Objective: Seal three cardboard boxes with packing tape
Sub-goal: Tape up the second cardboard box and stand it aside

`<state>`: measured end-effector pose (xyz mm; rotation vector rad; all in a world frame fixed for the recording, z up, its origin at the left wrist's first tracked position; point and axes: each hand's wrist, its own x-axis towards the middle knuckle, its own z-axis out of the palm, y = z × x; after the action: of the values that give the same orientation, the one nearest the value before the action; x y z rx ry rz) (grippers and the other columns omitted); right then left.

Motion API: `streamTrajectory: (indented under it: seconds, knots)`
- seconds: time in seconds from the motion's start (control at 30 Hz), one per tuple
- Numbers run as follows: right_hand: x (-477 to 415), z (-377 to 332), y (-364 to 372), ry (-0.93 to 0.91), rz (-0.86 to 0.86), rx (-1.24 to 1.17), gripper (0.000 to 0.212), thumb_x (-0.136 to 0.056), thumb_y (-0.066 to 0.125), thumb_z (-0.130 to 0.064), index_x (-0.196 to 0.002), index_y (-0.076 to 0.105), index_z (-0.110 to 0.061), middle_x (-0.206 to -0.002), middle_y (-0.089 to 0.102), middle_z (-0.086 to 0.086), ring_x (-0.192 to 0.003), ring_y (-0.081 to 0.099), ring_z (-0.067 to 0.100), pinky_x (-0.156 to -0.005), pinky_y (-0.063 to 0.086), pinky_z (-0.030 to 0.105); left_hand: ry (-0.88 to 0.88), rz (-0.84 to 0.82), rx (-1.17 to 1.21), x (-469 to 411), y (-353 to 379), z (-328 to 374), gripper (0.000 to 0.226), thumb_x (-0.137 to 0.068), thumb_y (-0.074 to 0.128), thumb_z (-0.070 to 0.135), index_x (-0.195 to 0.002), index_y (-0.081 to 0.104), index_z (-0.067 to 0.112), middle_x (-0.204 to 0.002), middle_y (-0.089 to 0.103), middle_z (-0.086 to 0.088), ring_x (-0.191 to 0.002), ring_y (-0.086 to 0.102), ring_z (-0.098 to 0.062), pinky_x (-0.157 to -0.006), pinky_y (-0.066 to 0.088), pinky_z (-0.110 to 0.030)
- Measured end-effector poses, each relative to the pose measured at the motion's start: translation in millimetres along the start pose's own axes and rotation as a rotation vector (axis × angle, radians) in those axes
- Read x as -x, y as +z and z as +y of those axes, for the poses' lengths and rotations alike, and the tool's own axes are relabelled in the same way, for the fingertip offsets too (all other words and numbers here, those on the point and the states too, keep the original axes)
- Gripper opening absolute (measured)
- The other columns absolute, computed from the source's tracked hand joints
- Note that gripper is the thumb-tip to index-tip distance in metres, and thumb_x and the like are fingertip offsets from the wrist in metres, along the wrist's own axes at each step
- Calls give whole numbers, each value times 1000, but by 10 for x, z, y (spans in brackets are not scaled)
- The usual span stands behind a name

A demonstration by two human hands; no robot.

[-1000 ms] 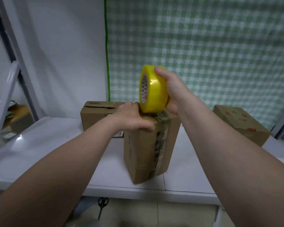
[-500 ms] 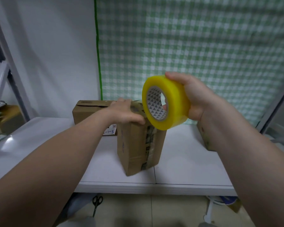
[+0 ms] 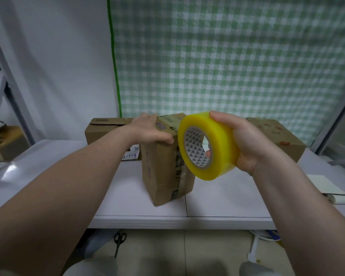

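Beside upright box (image 3: 163, 168) | right hand (image 3: 245, 142) fingers grip tape roll (image 3: 207, 145), now lower | left hand (image 3: 149, 130) still clasps box top

White table (image 3: 217, 198) with three cardboard boxes (image 3: 163, 172), perhaps paper (image 3: 325, 186).

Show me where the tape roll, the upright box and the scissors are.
tape roll (image 3: 220, 140), head view, yellow outer band.
upright box (image 3: 159, 172), head view, left side face.
scissors (image 3: 119, 241), head view, black handles, on the floor.
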<state>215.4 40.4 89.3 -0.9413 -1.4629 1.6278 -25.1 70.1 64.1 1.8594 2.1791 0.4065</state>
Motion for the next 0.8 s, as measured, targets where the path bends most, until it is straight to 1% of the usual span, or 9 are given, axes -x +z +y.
streamTrajectory:
  seconds: [0.1, 0.2, 0.33, 0.43, 0.53, 0.6, 0.67, 0.73, 0.8]
  knots:
    - [19, 63, -25, 21, -5, -3, 35, -85, 62, -42, -108, 67, -16, -74, 72, 3, -62, 68, 20, -57, 53, 34, -7, -19, -21, -15, -10, -10, 121, -48, 60, 74, -149, 21, 23, -147, 27, -6, -134, 28, -31, -103, 38, -45]
    - [32, 135, -49, 35, -22, -1, 37, -82, 62, -43, -107, 68, -17, -76, 73, 3, -64, 69, 21, -60, 53, 35, -6, -26, -20, -20, -3, -5, 122, -48, 59, 74, -151, 17, 23, -150, 24, -5, -137, 25, -30, -105, 36, -44]
    - [41, 256, -44, 51, -30, -23, 48, -67, 64, -46, -105, 69, -18, -77, 73, 3, -64, 69, 19, -59, 53, 35, -4, -26, -33, -24, -3, -19, 122, -50, 59, 74, -151, 16, 22, -150, 23, -5, -137, 24, -29, -106, 35, -44]
    - [41, 350, -48, 53, -13, -52, 48, -66, 63, -45, -105, 68, -18, -76, 73, 2, -64, 69, 18, -59, 54, 35, 5, -42, -57, -40, -5, -14, 124, -46, 58, 77, -150, 18, 22, -146, 26, -5, -135, 27, -29, -104, 37, -44]
    - [17, 439, -44, 71, -5, -50, 53, -64, 65, -47, -109, 68, -19, -88, 75, 5, -76, 70, 23, -69, 56, 39, 60, -51, -140, -43, -42, 9, 120, -45, 54, 81, -144, 28, 19, -139, 34, -6, -129, 31, -27, -99, 38, -42]
    - [0, 474, -38, 71, -3, -47, 55, -63, 65, -48, -110, 68, -20, -92, 75, 6, -81, 70, 25, -72, 55, 41, 114, -78, -242, -63, -73, 18, 124, -44, 50, 86, -145, 24, 19, -149, 27, -4, -139, 18, -29, -107, 29, -50]
    - [-12, 478, -39, 69, -8, -51, 53, -63, 65, -47, -109, 68, -20, -88, 75, 5, -75, 70, 23, -67, 55, 38, 153, -135, -335, -80, -117, 39, 132, -46, 52, 89, -151, 5, 24, -160, 2, 3, -147, -5, -27, -115, 10, -58]
    - [-11, 459, -57, 69, -30, -75, 50, -66, 63, -45, -108, 68, -19, -85, 74, 5, -70, 70, 21, -62, 55, 36, 187, -228, -336, -75, -191, 89, 132, -55, 60, 85, -152, -7, 25, -160, -13, 7, -145, -17, -20, -116, -2, -55]
    - [-8, 441, -85, 66, -52, -96, 46, -71, 61, -42, -110, 67, -18, -85, 74, 5, -68, 70, 19, -56, 54, 33, 198, -313, -233, -57, -260, 176, 124, -61, 57, 80, -152, -6, 25, -159, -14, 9, -144, -20, -15, -117, -5, -48]
